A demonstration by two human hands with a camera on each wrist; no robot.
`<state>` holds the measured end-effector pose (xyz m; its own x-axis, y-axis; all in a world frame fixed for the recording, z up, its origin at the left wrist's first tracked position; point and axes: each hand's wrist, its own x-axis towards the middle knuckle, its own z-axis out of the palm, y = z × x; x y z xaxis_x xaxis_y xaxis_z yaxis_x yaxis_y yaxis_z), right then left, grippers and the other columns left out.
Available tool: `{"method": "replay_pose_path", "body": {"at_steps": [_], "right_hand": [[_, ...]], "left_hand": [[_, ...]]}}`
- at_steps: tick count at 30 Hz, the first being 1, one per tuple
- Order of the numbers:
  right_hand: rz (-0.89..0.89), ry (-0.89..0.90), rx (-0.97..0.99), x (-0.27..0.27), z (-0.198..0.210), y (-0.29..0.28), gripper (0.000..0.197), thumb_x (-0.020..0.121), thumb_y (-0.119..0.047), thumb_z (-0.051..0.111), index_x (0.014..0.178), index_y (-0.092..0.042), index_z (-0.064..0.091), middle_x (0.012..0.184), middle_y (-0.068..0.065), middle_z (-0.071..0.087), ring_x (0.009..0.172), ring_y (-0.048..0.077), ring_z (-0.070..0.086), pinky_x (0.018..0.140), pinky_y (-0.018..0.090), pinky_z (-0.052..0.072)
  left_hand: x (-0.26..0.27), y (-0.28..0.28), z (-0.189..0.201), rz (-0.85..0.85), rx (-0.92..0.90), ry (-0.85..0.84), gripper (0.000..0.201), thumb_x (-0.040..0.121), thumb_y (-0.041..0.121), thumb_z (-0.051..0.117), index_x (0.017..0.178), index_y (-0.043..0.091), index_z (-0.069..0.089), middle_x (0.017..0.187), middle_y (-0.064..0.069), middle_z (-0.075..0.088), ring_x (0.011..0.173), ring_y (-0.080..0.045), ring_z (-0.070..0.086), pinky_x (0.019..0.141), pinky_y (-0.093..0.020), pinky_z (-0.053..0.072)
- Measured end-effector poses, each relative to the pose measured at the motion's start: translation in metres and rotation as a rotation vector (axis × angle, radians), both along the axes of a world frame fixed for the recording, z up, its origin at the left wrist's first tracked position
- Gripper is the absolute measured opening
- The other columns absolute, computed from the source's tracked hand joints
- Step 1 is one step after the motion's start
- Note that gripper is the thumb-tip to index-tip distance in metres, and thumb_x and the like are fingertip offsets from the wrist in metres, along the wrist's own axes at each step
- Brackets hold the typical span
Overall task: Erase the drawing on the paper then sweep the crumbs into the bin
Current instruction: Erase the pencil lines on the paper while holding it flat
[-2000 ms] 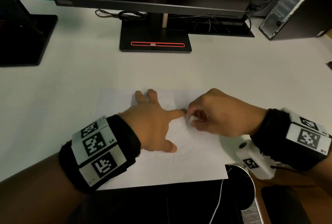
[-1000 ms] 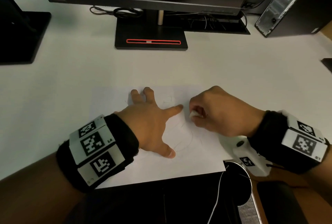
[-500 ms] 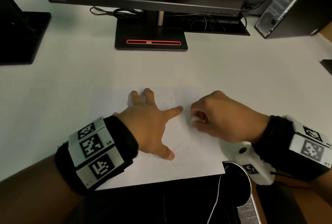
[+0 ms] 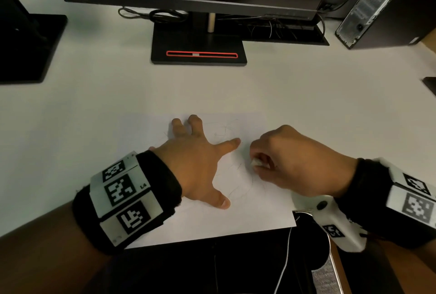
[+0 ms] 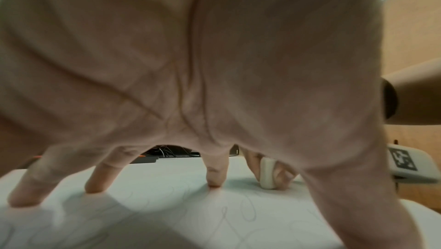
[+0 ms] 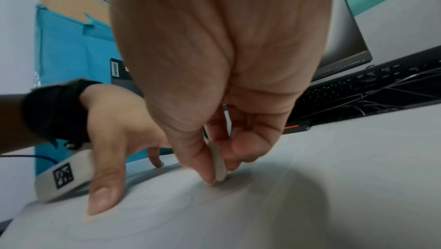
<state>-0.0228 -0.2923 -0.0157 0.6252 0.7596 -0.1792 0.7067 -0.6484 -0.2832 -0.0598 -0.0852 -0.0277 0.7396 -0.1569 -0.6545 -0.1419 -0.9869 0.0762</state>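
- Your right hand (image 4: pixel 295 164) is pinching the white eraser (image 4: pixel 256 163) between thumb and fingertips, its lower edge touching the paper (image 4: pixel 259 213); the wrist is cocked and the knuckles are riding high.
- Your left hand (image 4: pixel 195 164) is lying spread on the sheet, fingers straight and fingertips pressing down, the index finger pointing toward 2 o'clock at the eraser and the thumb reaching toward 5 o'clock.
- The eraser looks small, light and slightly rubbery; keeping the pinch low, near the working edge, should stop it bending or slipping.
- The paper is thin and floppy and will likely buckle or tear under hard strokes, so you are bracing it close to the rubbing spot, which seems right.
- The faint pencil drawing (image 4: pixel 238 187) is lying between your two hands, loops running toward 6 o'clock of the eraser; much of it is not yet erased.
- The sheet is lying at the near edge of the white counter (image 4: pixel 94 95), and a dark bin (image 4: pixel 306 234) is sitting at 5 o'clock, just below the paper's corner.
- Crumbs are too small to make out.
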Motion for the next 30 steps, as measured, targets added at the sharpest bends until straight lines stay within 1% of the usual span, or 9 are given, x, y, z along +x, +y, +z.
{"method": "replay_pose_path", "body": {"at_steps": [5,10,14,18,20,22,24,27,30], "right_hand": [[-0.087,-0.053,0.021,0.017,0.001,-0.009,0.019,0.083,-0.017,0.063,0.068,-0.011,0.054,0.059,0.002,0.052,0.057,0.02,0.048,0.057,0.035,0.043],[0.009,0.035,0.002,0.004,0.001,-0.006,0.019,0.085,-0.021,0.062,0.069,-0.013,0.055,0.061,-0.001,0.054,0.059,0.017,0.049,0.058,0.028,0.041],[-0.095,-0.023,0.024,0.019,0.003,-0.015,0.017,0.084,-0.02,0.062,0.069,-0.014,0.057,0.061,-0.001,0.056,0.059,0.017,0.052,0.06,0.037,0.046],[0.023,0.064,0.0,0.003,0.002,-0.009,0.017,0.085,-0.023,0.063,0.071,-0.015,0.057,0.062,-0.001,0.056,0.061,0.017,0.052,0.059,0.025,0.042],[-0.039,0.051,0.013,0.013,0.002,-0.013,0.017,0.085,-0.024,0.064,0.072,-0.015,0.06,0.062,-0.001,0.058,0.061,0.016,0.054,0.059,0.025,0.043],[-0.11,0.006,0.043,0.023,0.002,-0.017,0.016,0.085,-0.023,0.063,0.071,-0.015,0.061,0.061,0.0,0.059,0.059,0.016,0.055,0.06,0.03,0.046],[-0.086,-0.001,0.041,0.022,-0.001,-0.016,0.016,0.084,-0.022,0.062,0.07,-0.015,0.059,0.062,-0.001,0.058,0.059,0.017,0.053,0.06,0.031,0.046],[-0.004,0.089,0.033,0.013,-0.001,-0.011,0.017,0.086,-0.023,0.062,0.071,-0.015,0.06,0.063,-0.001,0.058,0.06,0.017,0.054,0.058,0.025,0.044],[-0.087,0.064,0.066,0.029,0.001,-0.018,0.017,0.087,-0.022,0.065,0.072,-0.016,0.063,0.061,-0.003,0.058,0.059,0.016,0.054,0.057,0.022,0.042]], "left_hand": [[0.0,0.0,-0.001,-0.01,0.013,-0.011,0.12,0.063,0.086,0.066,0.141,0.065,-0.024,0.155,-0.018,-0.028,0.144,-0.055,-0.021,0.107,-0.066,0.038],[-0.001,0.001,0.0,-0.007,0.011,-0.001,0.121,0.064,0.085,0.067,0.141,0.065,-0.024,0.155,-0.017,-0.031,0.144,-0.054,-0.023,0.108,-0.067,0.037],[-0.001,0.0,0.002,-0.016,0.022,-0.002,0.12,0.064,0.087,0.065,0.142,0.063,-0.024,0.155,-0.02,-0.03,0.144,-0.056,-0.022,0.109,-0.066,0.036],[-0.001,-0.001,0.004,-0.015,0.034,0.009,0.12,0.066,0.087,0.063,0.142,0.062,-0.026,0.156,-0.022,-0.032,0.144,-0.056,-0.022,0.109,-0.066,0.035],[0.0,-0.003,0.006,-0.017,0.049,0.009,0.119,0.068,0.087,0.061,0.143,0.06,-0.027,0.156,-0.025,-0.031,0.143,-0.058,-0.021,0.113,-0.064,0.031],[0.003,-0.007,0.011,-0.024,0.068,0.005,0.117,0.072,0.086,0.057,0.145,0.056,-0.028,0.157,-0.03,-0.028,0.143,-0.059,-0.019,0.117,-0.061,0.024],[0.005,-0.008,0.012,-0.028,0.071,0.011,0.116,0.073,0.086,0.055,0.146,0.055,-0.029,0.157,-0.031,-0.028,0.143,-0.059,-0.02,0.116,-0.059,0.022],[0.003,-0.005,0.006,-0.009,0.061,0.041,0.121,0.067,0.09,0.057,0.139,0.059,-0.035,0.155,-0.026,-0.037,0.142,-0.059,-0.023,0.114,-0.067,0.027],[0.005,-0.004,0.003,-0.003,0.067,0.058,0.125,0.063,0.092,0.058,0.137,0.059,-0.038,0.152,-0.023,-0.042,0.141,-0.059,-0.026,0.112,-0.07,0.028]]}}
